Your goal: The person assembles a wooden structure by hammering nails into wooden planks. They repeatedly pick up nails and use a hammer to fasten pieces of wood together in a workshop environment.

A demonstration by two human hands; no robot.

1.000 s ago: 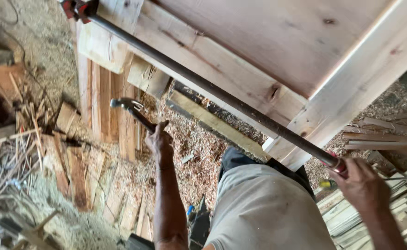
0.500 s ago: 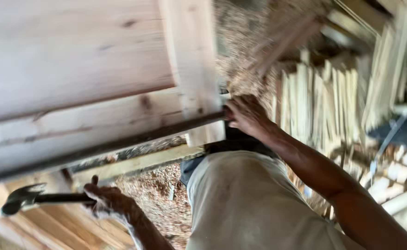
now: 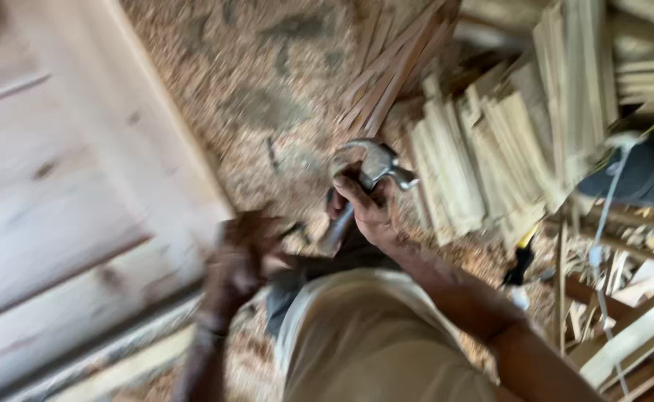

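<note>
Steel hammer point(image 3: 368, 175) sits mid-frame, head up at 12 o'clock, handle running down toward 7. Right hand point(image 3: 368, 212) wraps it just below the head, fingers clamped on the handle. Left hand point(image 3: 238, 264) at 9 o'clock of the hammer, blurred, near the edge of the wood panel point(image 3: 66, 208); can't tell if its fingers are apart or closed. Metal bar point(image 3: 81, 350) runs along the panel's lower edge. Stack of wood slats point(image 3: 483, 156) at 3 o'clock of the hammer. Sawdust floor point(image 3: 267, 89) w/ shavings behind. Beige shirt point(image 3: 372, 350) at 6 o'clock.
</note>
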